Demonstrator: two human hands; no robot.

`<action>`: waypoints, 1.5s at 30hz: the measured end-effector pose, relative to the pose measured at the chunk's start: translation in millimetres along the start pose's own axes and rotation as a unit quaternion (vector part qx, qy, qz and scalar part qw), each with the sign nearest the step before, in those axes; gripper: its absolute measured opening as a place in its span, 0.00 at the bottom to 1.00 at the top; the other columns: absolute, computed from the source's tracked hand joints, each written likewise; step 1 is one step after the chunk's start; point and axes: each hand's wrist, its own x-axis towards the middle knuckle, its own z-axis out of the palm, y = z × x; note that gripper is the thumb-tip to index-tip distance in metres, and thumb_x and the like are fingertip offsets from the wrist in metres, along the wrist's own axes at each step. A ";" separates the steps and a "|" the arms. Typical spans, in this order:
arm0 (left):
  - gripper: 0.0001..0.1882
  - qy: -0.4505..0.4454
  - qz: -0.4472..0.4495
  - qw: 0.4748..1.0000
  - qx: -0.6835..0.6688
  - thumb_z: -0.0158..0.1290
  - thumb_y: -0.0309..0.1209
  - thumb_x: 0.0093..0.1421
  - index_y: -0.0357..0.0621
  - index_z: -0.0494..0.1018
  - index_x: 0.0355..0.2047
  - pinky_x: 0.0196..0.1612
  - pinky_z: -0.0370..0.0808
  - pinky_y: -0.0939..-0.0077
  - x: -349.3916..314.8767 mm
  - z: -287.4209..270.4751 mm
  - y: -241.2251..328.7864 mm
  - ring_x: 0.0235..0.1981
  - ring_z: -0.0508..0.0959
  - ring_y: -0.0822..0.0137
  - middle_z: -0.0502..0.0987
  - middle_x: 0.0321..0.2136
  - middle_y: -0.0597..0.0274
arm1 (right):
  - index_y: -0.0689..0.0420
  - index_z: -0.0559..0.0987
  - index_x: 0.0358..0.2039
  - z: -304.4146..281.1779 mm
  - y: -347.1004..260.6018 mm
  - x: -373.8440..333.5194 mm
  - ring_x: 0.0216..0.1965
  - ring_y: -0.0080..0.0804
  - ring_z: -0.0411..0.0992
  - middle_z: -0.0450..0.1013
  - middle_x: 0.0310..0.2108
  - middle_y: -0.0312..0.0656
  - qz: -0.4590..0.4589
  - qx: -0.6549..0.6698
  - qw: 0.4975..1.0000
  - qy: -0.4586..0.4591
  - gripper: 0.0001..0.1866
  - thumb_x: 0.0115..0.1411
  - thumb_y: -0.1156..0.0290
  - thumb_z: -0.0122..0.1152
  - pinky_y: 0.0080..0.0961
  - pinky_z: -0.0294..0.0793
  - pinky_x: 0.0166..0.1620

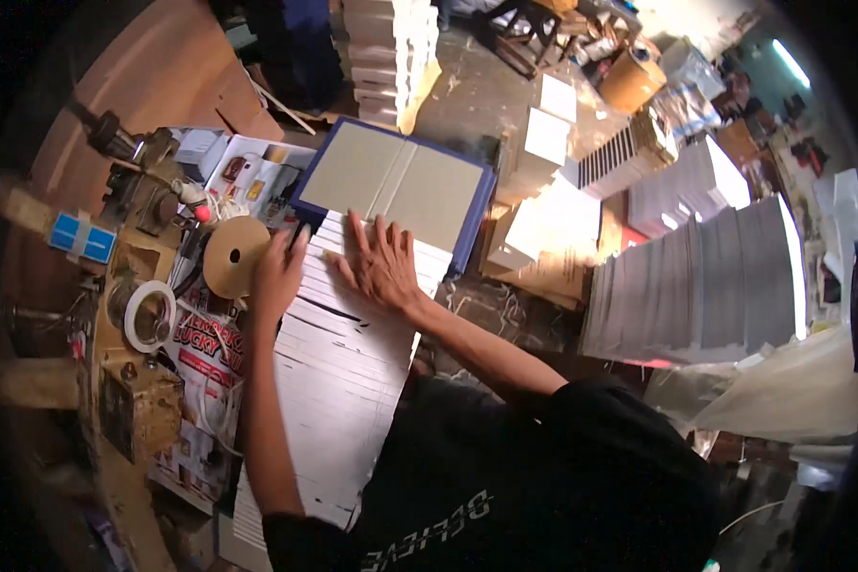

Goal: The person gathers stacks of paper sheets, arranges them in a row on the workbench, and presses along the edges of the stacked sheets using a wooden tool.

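Note:
A long row of white book blocks [338,381] runs up the middle, packed tightly together with their narrow edges upward. My right hand [381,262] lies flat across the far end of the row, fingers spread. At the row's left edge is my left hand [278,272], its fingers stretched forward and slightly apart; the side against the blocks is partly hidden. Just beyond both hands lies an opened dark blue book cover [434,186] with its grey-brown board inside facing up. Close to my left hand stands a brown cardboard disc or reel [234,255].
Left of the row is an old machine [138,410] with a white tape roll [150,316] and a blue box [81,236]. Tall stacks of paper blocks [701,276] stand at the right. White stacks [377,57] rise behind the cover. Plastic sheeting [782,386] lies at the far right.

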 end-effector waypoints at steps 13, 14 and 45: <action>0.37 -0.171 -0.110 0.940 -0.273 0.38 0.60 0.68 0.38 0.71 0.57 0.57 0.68 0.71 37.1 20.4 -17.4 0.56 0.73 0.65 0.75 0.55 0.53 | 0.69 0.55 0.66 -29.2 17.2 26.9 0.68 0.61 0.47 0.50 0.65 0.71 -0.041 0.018 0.998 -0.045 0.39 0.67 0.49 0.45 0.58 0.41 0.66; 0.38 -0.211 -0.132 0.885 -0.392 0.35 0.58 0.70 0.39 0.59 0.66 0.67 0.56 0.73 34.1 10.1 -30.0 0.66 0.61 0.64 0.63 0.65 0.63 | 0.71 0.56 0.65 -52.8 3.5 46.3 0.71 0.61 0.41 0.47 0.67 0.71 -0.035 0.053 0.998 -0.005 0.39 0.67 0.49 0.45 0.58 0.36 0.69; 0.26 0.297 0.004 0.903 0.310 0.52 0.24 0.59 0.36 0.63 0.58 0.46 0.72 0.48 -92.7 -43.0 -96.1 0.42 0.76 0.37 0.74 0.42 0.40 | 0.71 0.50 0.67 -30.2 -30.4 -17.7 0.70 0.60 0.45 0.46 0.68 0.65 -0.058 0.198 0.975 -0.077 0.40 0.65 0.58 0.52 0.46 0.44 0.71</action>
